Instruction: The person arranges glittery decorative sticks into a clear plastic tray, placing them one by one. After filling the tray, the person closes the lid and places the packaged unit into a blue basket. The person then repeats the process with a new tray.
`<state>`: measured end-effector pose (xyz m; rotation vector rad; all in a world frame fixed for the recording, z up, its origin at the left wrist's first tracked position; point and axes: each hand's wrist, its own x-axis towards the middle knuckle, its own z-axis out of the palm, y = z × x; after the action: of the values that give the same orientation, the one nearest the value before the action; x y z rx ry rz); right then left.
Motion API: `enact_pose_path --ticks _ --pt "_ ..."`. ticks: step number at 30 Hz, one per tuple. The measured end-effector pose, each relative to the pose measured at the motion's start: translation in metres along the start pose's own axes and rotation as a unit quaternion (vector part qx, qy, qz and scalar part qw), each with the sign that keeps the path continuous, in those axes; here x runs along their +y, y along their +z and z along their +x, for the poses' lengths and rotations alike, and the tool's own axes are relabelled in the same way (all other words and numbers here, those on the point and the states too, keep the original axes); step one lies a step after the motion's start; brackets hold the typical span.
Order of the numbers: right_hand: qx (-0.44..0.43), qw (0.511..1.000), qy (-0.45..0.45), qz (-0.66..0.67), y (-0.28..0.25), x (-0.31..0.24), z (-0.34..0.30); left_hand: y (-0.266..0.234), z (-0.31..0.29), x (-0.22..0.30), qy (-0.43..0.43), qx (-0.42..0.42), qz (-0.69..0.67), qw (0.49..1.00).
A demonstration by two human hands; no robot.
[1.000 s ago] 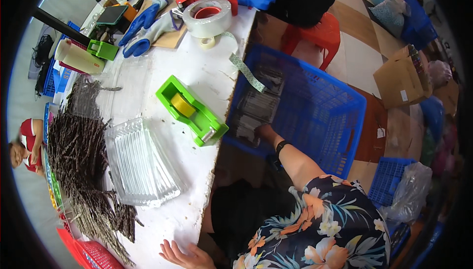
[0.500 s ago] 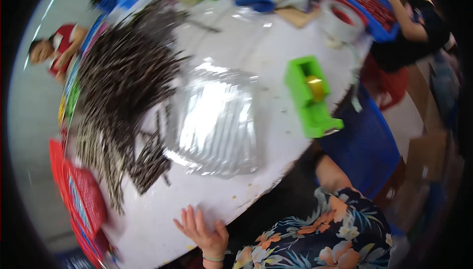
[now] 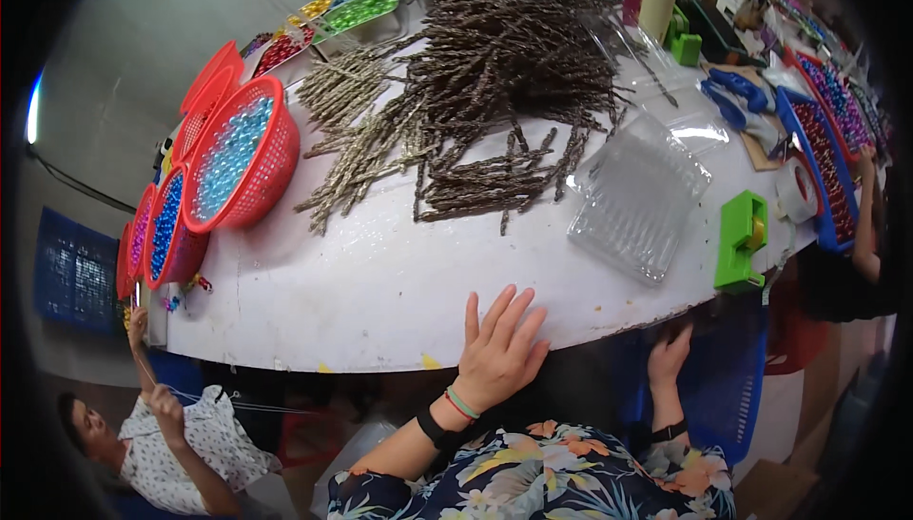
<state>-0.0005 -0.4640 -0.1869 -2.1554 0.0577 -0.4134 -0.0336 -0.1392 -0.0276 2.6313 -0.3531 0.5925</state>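
My left hand (image 3: 502,349) lies over the table's front edge with its fingers spread, holding nothing. Lower and to the right, my right hand (image 3: 669,356) is beside the underside of the table edge, by a blue crate (image 3: 747,396); its fingers look apart with nothing seen in them, though their tips are partly shaded. Ahead lies a big heap of dark brown twisted sticks (image 3: 514,44), with paler golden sticks (image 3: 357,139) at its left. A stack of clear plastic trays (image 3: 642,201) sits right of my left hand. Close by stands a green tape dispenser (image 3: 737,244).
Red baskets (image 3: 271,173) of blue and other shiny beads line the left edge. Bead trays (image 3: 361,11) stand behind. A white tape roll (image 3: 797,190), blue gloves (image 3: 737,92) and a blue tray of red beads (image 3: 823,173) are at right. A person (image 3: 171,444) sits at lower left, handling strings.
My view has swung left, so the heap and trays appear farther right and the red baskets show fully. My left hand stays open by the edge; my right hand has come into sight.
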Motion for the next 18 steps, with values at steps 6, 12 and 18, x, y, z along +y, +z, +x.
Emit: enact_pose_path --ticks 6,12,18 --pt "0.074 0.923 -0.373 -0.058 -0.009 -0.175 0.055 -0.001 -0.007 -0.012 -0.007 0.056 -0.119 0.991" --pt "-0.01 0.924 -0.306 -0.228 0.039 -0.204 0.126 -0.004 -0.02 -0.024 0.009 0.082 -0.168 0.982" --pt "0.12 0.897 -0.365 -0.218 0.046 -0.246 0.126 -0.062 -0.022 -0.031 -0.011 0.119 -0.152 0.981"
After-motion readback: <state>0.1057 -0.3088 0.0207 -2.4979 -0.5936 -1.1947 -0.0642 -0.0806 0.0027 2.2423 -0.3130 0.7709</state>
